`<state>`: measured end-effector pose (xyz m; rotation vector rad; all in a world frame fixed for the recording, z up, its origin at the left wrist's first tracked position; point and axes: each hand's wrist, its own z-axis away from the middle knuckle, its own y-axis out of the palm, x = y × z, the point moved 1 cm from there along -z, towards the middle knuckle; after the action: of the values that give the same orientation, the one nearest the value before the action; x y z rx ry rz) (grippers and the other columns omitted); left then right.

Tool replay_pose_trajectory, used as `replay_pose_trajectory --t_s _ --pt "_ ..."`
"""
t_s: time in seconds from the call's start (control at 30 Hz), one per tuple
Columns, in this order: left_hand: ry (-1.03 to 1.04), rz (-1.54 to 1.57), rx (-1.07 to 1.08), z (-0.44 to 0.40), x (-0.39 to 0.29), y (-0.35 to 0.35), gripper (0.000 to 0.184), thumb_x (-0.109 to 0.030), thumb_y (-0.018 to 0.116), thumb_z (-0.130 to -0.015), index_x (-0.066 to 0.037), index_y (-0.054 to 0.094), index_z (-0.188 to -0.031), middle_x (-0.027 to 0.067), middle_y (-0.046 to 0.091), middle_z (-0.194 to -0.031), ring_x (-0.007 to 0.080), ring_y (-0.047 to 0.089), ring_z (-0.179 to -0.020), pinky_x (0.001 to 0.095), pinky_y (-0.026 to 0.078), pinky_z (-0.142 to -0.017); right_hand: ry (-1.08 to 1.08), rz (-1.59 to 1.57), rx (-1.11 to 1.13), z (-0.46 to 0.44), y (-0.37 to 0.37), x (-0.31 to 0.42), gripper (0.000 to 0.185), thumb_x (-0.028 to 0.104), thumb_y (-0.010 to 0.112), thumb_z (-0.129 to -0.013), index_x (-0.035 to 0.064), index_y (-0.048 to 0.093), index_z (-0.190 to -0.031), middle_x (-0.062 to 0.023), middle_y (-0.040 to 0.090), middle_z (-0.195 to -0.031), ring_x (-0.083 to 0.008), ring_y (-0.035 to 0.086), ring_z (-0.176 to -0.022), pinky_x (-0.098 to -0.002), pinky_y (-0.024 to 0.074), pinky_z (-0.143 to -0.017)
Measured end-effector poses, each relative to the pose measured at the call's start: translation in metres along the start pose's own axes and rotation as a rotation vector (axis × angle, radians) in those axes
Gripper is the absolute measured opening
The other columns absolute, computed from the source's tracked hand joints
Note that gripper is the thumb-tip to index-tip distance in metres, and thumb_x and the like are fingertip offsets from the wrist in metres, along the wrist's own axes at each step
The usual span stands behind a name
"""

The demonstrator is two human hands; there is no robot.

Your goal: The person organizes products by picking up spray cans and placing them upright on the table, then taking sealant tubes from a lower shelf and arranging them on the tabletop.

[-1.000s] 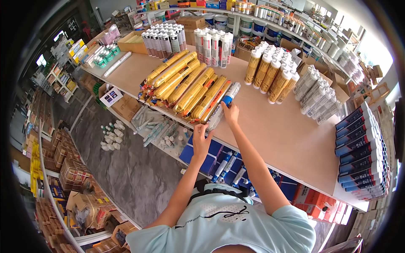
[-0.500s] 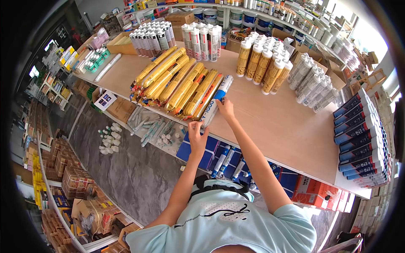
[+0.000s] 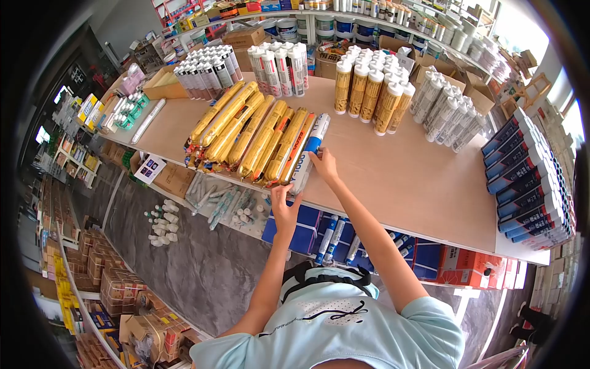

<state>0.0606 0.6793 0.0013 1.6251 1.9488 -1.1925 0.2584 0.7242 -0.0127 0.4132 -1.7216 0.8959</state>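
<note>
Right hand (image 3: pixel 326 164) farther down white tube (image 3: pixel 302 169) between hands (image 3: pixel 284 211)

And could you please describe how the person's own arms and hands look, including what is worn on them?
The left hand and right hand wear no gloves, and no watch or bracelet shows. The arms are bare up to short, loose sleeves, pale aqua like the rest of the shirt, with no marking visible on them.

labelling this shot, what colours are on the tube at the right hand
The tube is mostly white with a blue band, seen in the head view.
</note>
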Motion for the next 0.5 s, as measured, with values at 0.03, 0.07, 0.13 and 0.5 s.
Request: replay_pose_trajectory --t_s 0.03,0.07,0.13,0.5 --pt "0.010 0.017 0.027 -0.001 0.002 -0.002 0.034 -0.009 0.076 -0.079 -0.005 0.061 -0.110 0.0095 0.049 -0.101 0.0225 0.054 -0.086 0.0351 0.046 -0.076 -0.009 -0.035 -0.003 0.002 0.000 0.000 0.043 0.030 0.066 -0.087 -0.0087 0.056 -0.104 -0.0221 0.065 -0.089 -0.0336 0.064 -0.081 -0.0410 0.0510 -0.073" --pt "0.035 0.001 0.022 -0.001 0.003 -0.004 0.036 -0.009 0.076 -0.079 -0.006 0.061 -0.111 0.0094 0.050 -0.102 0.0218 0.055 -0.086 0.0343 0.047 -0.075 -0.006 -0.035 -0.012 0.005 0.001 -0.001 0.043 0.030 0.066 -0.087 -0.0087 0.056 -0.104 -0.0221 0.065 -0.089 -0.0336 0.064 -0.081 -0.0410 0.0510 -0.073" --pt "0.035 0.006 0.012 -0.002 -0.001 -0.009 0.036 -0.008 0.076 -0.078 -0.006 0.061 -0.111 0.0098 0.050 -0.103 0.0221 0.056 -0.088 0.0339 0.048 -0.074 -0.106 -0.058 -0.109 0.016 0.003 -0.003 0.035 0.026 0.059 -0.092 -0.0080 0.056 -0.102 -0.0236 0.062 -0.093 -0.0342 0.062 -0.084 -0.0419 0.0495 -0.076" --pt "0.097 0.188 0.247 0.015 -0.034 -0.013 0.023 0.004 0.066 -0.079 -0.002 0.065 -0.102 0.0111 0.057 -0.103 0.0246 0.059 -0.091 0.0307 0.052 -0.068 -0.181 -0.103 -0.212 0.125 -0.029 0.061 0.021 0.015 0.049 -0.097 -0.0046 0.053 -0.105 -0.0193 0.055 -0.104 -0.0335 0.058 -0.094 -0.0410 0.0479 -0.083"
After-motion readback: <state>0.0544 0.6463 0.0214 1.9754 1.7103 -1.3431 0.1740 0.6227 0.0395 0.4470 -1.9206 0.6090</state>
